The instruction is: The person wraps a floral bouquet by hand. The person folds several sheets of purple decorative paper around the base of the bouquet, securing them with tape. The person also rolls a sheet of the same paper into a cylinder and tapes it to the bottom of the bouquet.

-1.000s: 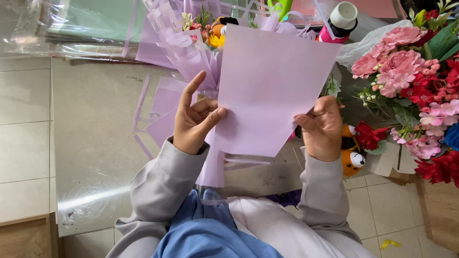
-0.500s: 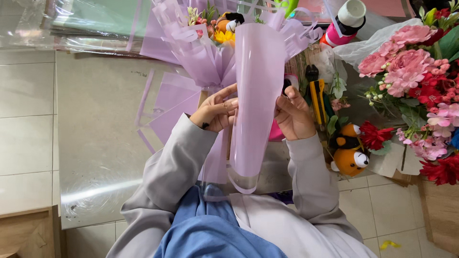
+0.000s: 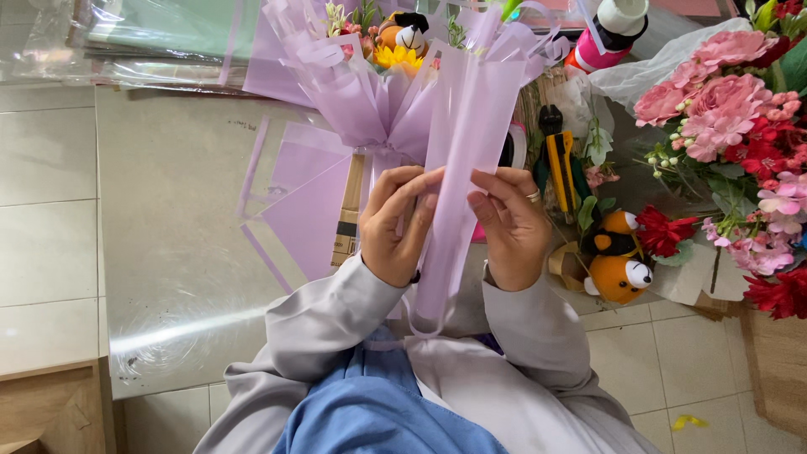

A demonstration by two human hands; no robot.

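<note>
Both hands held a folded lilac wrapping sheet (image 3: 458,168) over the table (image 3: 168,252), just in front of the lilac-wrapped bouquet (image 3: 370,92). The sheet's long axis ran near-vertical in the view, slightly tilted: the top end pointed away from the person toward the bouquet, the looped lower end hung toward the person's lap. It was folded lengthwise into a narrow strip.

The left hand (image 3: 393,227) gripped the sheet's left edge, fingers curled and pressed together, thumb and forefinger pinching the fold. The right hand (image 3: 508,223) pinched the right edge, fingertips bunched on the paper, with a ring on one finger.

Against half a second earlier, the sheet was narrower and creased flatter; then it was a rounder tube. A second earlier it was spread wide open, held by its side edges with the left forefinger stuck up. The hands had come closer together at mid-sheet.

Right of the sheet lay a yellow-handled cutter (image 3: 561,164), two plush toys (image 3: 618,265) and pink and red flowers (image 3: 731,101). Left of it lay loose lilac sheets (image 3: 311,202).
</note>
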